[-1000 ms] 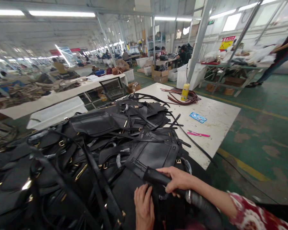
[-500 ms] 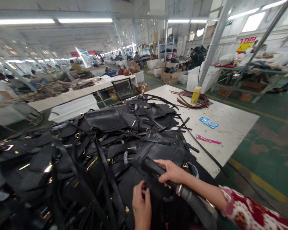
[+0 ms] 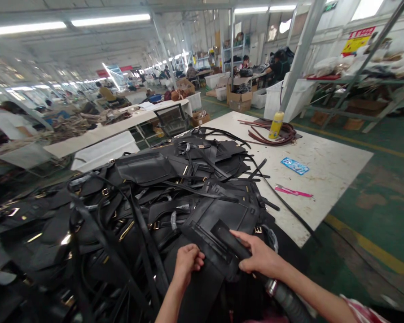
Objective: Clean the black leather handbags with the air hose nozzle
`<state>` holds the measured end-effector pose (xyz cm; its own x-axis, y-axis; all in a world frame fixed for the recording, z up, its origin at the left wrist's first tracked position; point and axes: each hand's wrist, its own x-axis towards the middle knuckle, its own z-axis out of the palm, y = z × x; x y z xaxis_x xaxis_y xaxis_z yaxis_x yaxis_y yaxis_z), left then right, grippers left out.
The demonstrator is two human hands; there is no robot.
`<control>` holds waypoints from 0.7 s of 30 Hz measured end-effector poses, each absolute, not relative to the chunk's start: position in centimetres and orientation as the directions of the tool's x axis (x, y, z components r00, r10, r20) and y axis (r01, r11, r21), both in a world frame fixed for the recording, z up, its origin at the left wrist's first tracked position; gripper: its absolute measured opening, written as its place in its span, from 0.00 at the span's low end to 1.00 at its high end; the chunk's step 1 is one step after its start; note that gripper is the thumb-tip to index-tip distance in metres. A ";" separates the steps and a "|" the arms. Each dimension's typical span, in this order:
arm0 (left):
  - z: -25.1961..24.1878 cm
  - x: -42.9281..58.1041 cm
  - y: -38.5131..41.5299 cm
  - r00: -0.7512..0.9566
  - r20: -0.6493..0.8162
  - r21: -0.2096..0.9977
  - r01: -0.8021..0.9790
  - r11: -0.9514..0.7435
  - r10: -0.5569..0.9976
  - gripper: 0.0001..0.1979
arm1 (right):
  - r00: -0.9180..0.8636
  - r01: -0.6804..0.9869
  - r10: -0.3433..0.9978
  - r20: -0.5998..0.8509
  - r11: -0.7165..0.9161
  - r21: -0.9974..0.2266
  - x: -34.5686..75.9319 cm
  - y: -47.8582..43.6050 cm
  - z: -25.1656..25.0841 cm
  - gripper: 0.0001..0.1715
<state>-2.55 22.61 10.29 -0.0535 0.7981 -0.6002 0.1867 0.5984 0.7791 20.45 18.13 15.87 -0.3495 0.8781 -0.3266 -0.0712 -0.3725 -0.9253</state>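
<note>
My right hand (image 3: 261, 255) is wrapped round a black nozzle (image 3: 234, 242) whose ribbed hose (image 3: 291, 303) runs down to the bottom edge. The nozzle's flat end lies over a black leather bag piece (image 3: 218, 215). To the left, my left hand (image 3: 189, 259) has its fingers curled at the near edge of that piece; what they pinch, if anything, is too small to tell. Around both hands spreads a heap of black leather bags (image 3: 144, 168) with straps and gold buckles.
A white table (image 3: 336, 166) carries a yellow bottle (image 3: 276, 125), coiled brown straps (image 3: 256, 134), a blue card (image 3: 294, 165) and a pink tool (image 3: 293, 191). Behind stand a white bin (image 3: 104, 150), a slanted pole (image 3: 298, 58) and people at other tables.
My left hand has moved up and slightly left, its fingers more curled. My right hand and the nozzle have shifted right and slightly down. The camera view has tilted a little.
</note>
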 end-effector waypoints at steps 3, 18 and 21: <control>10.7 -2.9 22.5 -0.043 -0.620 0.776 0.114 0.620 0.783 0.05 | -0.369 -0.075 0.880 -0.298 -0.348 -0.934 20.2 18.5 15.9 0.47; 9.8 -5.2 23.7 0.097 -0.670 0.736 -0.045 0.676 0.736 0.15 | -0.581 -0.044 0.703 -0.410 -0.531 -0.846 17.5 20.0 15.4 0.49; 9.8 -5.2 23.8 0.113 -0.687 0.714 -0.077 0.696 0.718 0.20 | -0.562 -0.061 0.718 -0.410 -0.531 -0.845 16.7 20.2 15.0 0.48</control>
